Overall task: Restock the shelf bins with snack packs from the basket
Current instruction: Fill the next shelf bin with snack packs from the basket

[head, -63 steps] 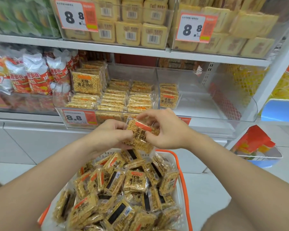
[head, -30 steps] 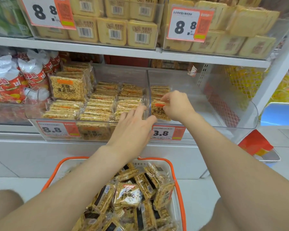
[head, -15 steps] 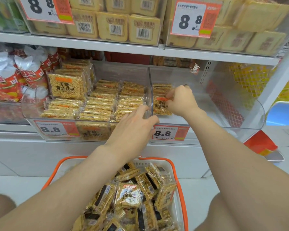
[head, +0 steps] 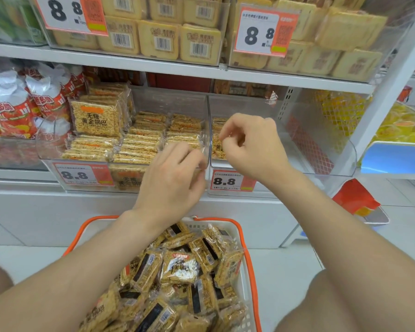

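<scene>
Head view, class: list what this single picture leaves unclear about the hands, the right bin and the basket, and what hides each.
Right hand: whether its curled fingers pinch a pack; the hand hides its own fingertips.
Left hand: whether its fingertips touch the left bin; motion blur.
Right bin: its pack count; the right hand covers the stack.
Basket: near end cut off by the bottom edge; the left forearm covers part.
</scene>
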